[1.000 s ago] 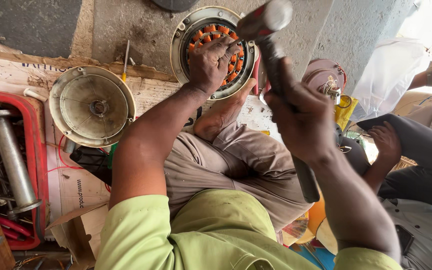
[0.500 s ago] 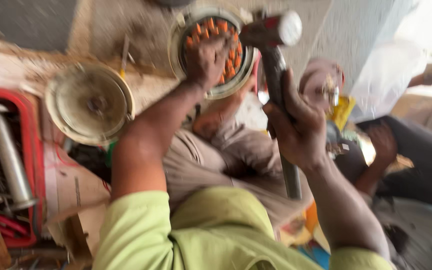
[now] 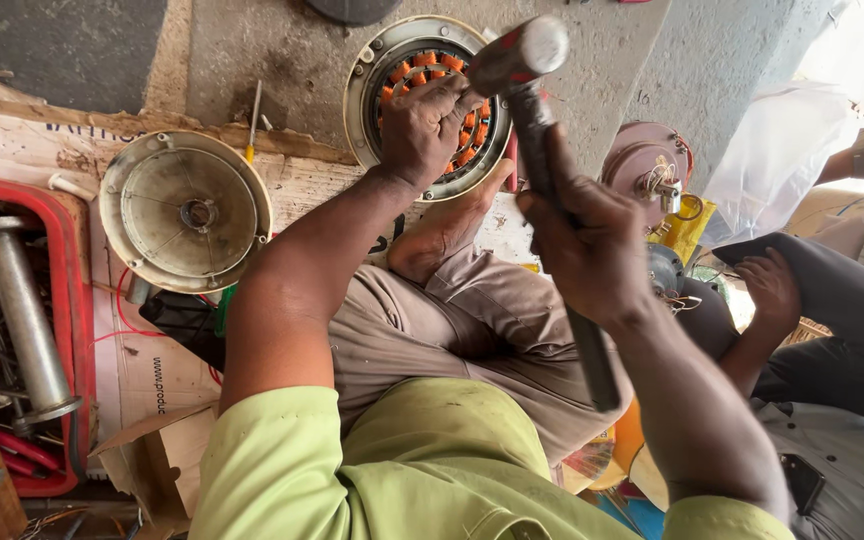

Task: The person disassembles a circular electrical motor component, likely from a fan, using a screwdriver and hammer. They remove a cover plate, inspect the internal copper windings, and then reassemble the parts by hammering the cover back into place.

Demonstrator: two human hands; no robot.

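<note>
Altogether one hammer (image 3: 524, 60), one stator (image 3: 430, 105), two covers (image 3: 185, 211)

I saw orange coils ringed inside the grey motor housing (image 3: 422, 100); left of it, a red crate (image 3: 70, 330).

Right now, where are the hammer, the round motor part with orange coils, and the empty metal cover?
hammer (image 3: 518, 52), head view, on its steel head.
motor part with orange coils (image 3: 367, 70), head view, on its metal rim.
empty metal cover (image 3: 152, 215), head view, on its inner wall.
</note>
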